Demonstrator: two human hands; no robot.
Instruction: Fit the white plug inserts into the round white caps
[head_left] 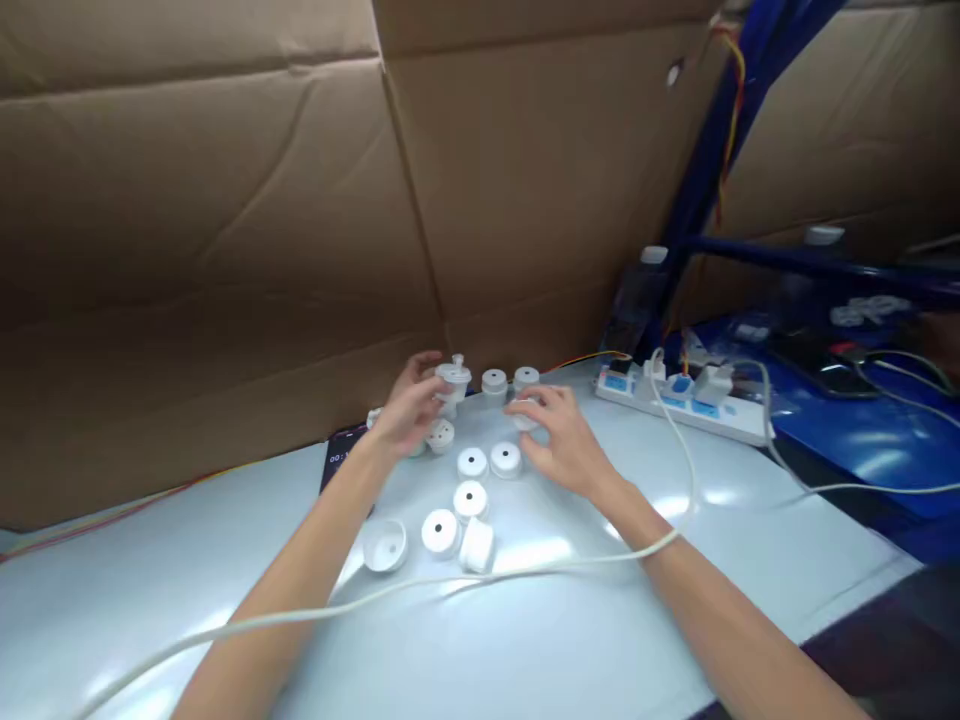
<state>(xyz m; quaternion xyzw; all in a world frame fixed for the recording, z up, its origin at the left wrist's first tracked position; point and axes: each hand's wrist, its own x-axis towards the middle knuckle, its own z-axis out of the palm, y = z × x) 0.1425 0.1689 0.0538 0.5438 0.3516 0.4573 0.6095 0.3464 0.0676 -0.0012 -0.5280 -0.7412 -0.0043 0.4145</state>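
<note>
a white nozzle piece (454,378) stood at the far edge of the table (525,650), close to the cardboard wall (225,250), pinched between the narrowed fingers of the left hand (405,412). just right of it, the right hand (564,438) curled its fingers over a small white cap (526,418); whether it gripped the cap could not be told. more round caps (471,463) lay loose between the wrists. a white cable (525,568) crossed both forearms, and a power strip (686,400) sat to the right.
</note>
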